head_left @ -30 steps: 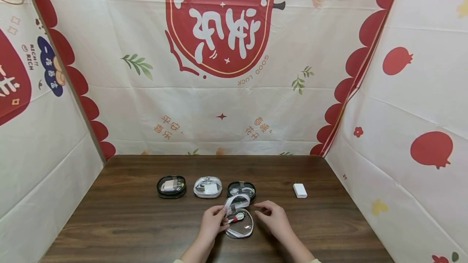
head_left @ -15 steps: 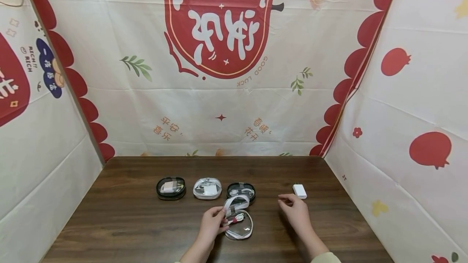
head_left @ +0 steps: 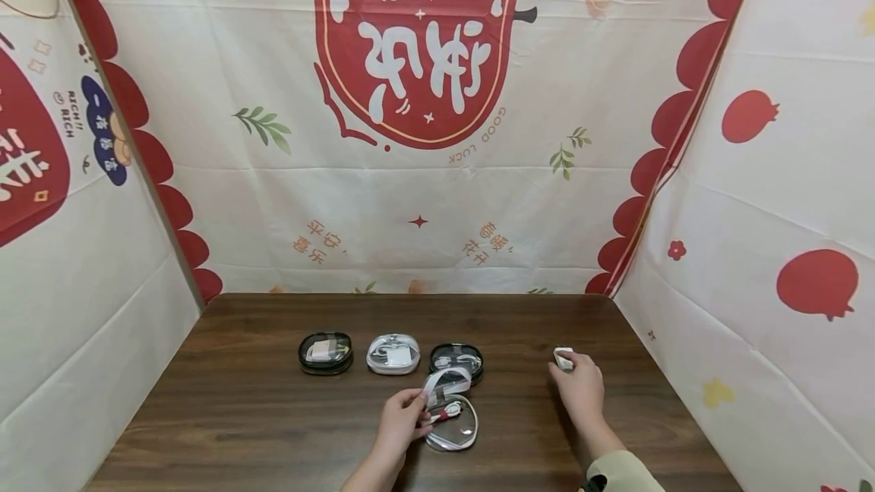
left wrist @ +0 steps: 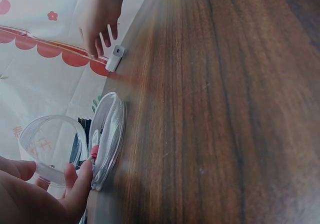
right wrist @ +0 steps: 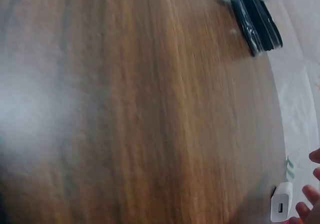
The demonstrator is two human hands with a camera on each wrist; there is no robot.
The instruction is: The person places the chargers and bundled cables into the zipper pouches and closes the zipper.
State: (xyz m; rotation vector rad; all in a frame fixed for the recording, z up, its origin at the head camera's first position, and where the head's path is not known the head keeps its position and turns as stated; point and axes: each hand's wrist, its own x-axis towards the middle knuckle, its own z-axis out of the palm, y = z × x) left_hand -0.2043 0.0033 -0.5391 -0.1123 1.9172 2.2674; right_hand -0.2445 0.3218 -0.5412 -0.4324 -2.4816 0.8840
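A small clear zip pouch (head_left: 462, 433) with white edging lies unzipped on the table, its lid (head_left: 437, 381) raised. Inside it sits a coiled white cable (head_left: 452, 409) with a red tie. My left hand (head_left: 399, 420) holds the pouch at its left side, thumb and fingers around the raised lid's edge. At the right, my right hand (head_left: 581, 387) is over a white charger plug (head_left: 563, 357). In the left wrist view, this hand's fingers (left wrist: 97, 42) hang spread and loosely bent beside the plug. The right wrist view shows the plug's USB port facing the camera.
Behind the unzipped pouch stands a black-edged pouch (head_left: 456, 359) with white cable inside. Left of it are a white-edged pouch (head_left: 393, 354) and another black-edged pouch (head_left: 325, 353), both filled. A printed cloth (head_left: 383, 196) walls the wooden table (head_left: 273, 431) at the back and sides.
My right hand has moved from beside the unzipped pouch rightward and away from me to the charger plug. The left hand has stayed at the pouch, holding it as before.
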